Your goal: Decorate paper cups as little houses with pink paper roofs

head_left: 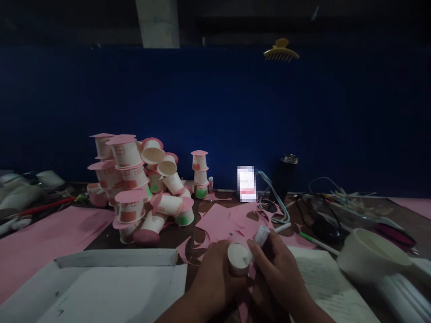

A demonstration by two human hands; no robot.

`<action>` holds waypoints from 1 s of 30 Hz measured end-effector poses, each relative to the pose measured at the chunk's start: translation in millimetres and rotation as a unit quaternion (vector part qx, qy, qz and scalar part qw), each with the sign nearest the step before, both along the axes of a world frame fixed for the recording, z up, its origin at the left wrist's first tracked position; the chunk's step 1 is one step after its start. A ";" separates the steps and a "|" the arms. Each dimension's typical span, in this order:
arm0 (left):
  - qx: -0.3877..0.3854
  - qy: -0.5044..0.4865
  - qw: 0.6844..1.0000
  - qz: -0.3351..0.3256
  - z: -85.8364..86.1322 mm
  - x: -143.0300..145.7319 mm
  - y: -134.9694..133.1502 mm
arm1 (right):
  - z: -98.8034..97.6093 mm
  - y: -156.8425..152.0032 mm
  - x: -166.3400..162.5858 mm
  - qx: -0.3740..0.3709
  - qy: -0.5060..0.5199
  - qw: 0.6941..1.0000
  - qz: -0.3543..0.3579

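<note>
My left hand [213, 272] is closed around a small white paper cup [237, 256], whose round, pale end faces up toward me. Between the thumb and fingers of my right hand [279, 268] is a small white tube [261, 235] with faint printing. Its lower end points at the rim of the cup; whether the two touch I cannot tell. Beyond my hands lie pink paper scraps [217, 223] with curved cut-outs. To the left stands a pile of paper cups [128, 211] with pink paper roofs and drawn windows, some tipped over.
A white box lid [116, 258] lies front left beside pink sheets [60, 231]. Three stacked cups [201, 175] stand at the back, near a lit phone [247, 184] and a dark bottle [288, 175]. At right are a printed paper [332, 280] and a large pale cup [372, 255].
</note>
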State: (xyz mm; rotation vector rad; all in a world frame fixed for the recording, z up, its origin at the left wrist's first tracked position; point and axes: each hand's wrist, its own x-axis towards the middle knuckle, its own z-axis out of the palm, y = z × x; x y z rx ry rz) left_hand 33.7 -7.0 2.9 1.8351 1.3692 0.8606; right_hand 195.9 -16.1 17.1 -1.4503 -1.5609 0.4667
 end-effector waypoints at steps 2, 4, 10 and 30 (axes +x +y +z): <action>-0.005 -0.009 1.000 0.002 -1.1 -0.2 -0.7 | -0.7 1.7 0.7 -0.001 -0.012 1.000 -0.009; -0.013 -0.015 1.000 0.001 -2.0 -0.6 -1.5 | -2.0 3.6 2.1 -0.003 -0.023 1.000 -0.014; -0.027 -0.001 1.000 0.002 0.4 -1.5 -2.1 | -5.7 6.7 6.5 -0.028 0.020 0.999 -0.038; -0.025 -0.015 1.000 -0.004 -1.5 0.2 -0.6 | -3.6 9.4 6.7 -0.023 0.119 0.992 0.034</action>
